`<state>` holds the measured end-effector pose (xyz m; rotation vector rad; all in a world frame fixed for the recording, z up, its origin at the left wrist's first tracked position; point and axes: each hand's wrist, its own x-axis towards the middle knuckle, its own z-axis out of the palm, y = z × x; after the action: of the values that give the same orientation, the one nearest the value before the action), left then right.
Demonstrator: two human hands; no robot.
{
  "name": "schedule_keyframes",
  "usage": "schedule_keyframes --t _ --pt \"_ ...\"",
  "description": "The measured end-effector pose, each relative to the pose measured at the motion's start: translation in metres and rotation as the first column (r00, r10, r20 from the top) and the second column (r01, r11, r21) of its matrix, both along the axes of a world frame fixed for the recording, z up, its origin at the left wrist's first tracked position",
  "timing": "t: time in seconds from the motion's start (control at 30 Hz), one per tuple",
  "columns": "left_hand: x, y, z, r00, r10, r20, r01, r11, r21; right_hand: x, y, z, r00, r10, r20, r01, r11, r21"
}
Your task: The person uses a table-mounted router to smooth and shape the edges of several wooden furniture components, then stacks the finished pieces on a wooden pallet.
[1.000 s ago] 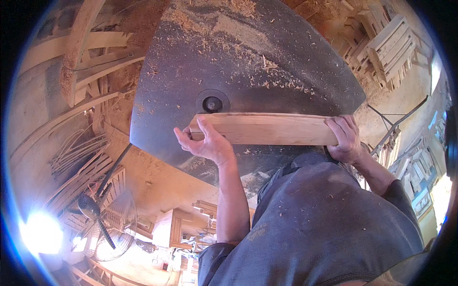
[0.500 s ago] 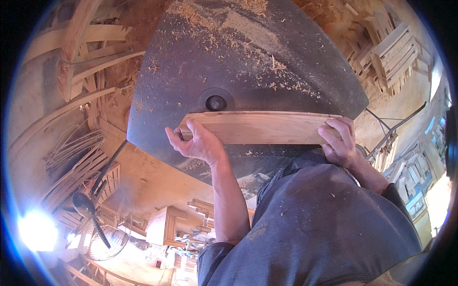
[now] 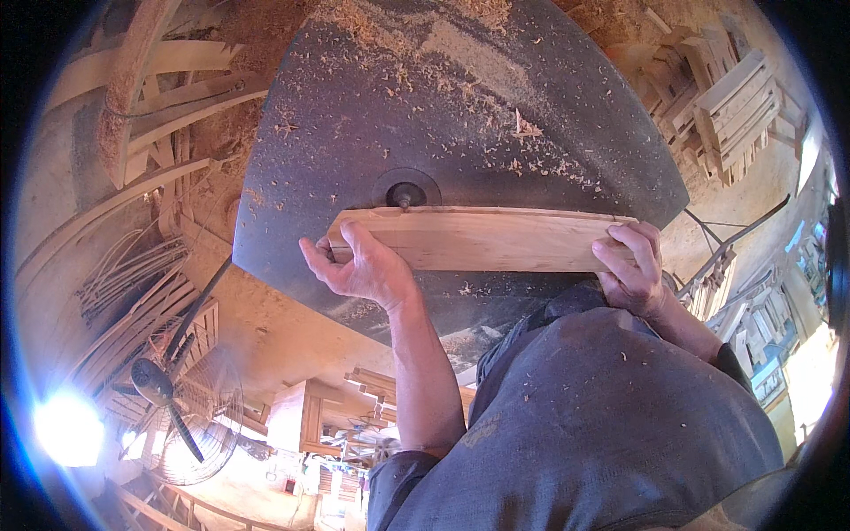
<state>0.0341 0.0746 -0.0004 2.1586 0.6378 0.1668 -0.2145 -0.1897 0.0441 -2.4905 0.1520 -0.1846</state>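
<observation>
A long light-brown wooden board point(image 3: 496, 239) lies across the near part of a dark machine table point(image 3: 319, 115). Its far edge is against or very close to a round cutter spindle point(image 3: 405, 193), set in a circular opening in the tabletop. My left hand point(image 3: 365, 265) grips the board's left end, thumb on top and fingers around the end. At the right end, my right hand point(image 3: 633, 265) holds it with curled fingers over the top. The undersides of the board's ends are hidden.
Wood shavings point(image 3: 469, 80) and sawdust are scattered over the tabletop. Curved wooden pieces point(image 3: 195, 106) lean at the left, above a standing fan point(image 3: 190, 398). Stacked wood point(image 3: 730, 106) stands at the far right. A dark metal bar point(image 3: 753, 226) sticks out beyond the table's right corner.
The board and both hands have stayed nearly in place, with a slight shift of the board's left end to the left. The spindle's opening shows a little differently beside the board.
</observation>
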Motion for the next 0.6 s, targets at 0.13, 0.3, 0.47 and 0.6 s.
schedule_keyframes --t 0.13,0.3,0.47,0.6 --pt "0.001 -0.004 0.003 1.0 0.004 0.007 -0.003 1.0 -0.007 0.002 0.0 0.0 1.0 0.002 0.009 -0.002 1.0 -0.003" --pt "0.001 -0.007 0.005 1.0 0.002 0.01 -0.002 0.999 -0.033 0.003 -0.001 0.002 1.0 0.011 0.002 -0.011 1.0 -0.009" --pt "0.004 -0.006 0.009 0.999 0.012 -0.035 -0.014 0.999 -0.039 0.008 0.002 0.001 1.0 0.007 0.028 -0.007 1.0 -0.019" --pt "0.009 -0.005 0.012 0.999 0.017 -0.045 -0.017 1.0 -0.01 0.016 0.004 0.0 0.999 0.018 0.044 -0.017 1.0 -0.022"
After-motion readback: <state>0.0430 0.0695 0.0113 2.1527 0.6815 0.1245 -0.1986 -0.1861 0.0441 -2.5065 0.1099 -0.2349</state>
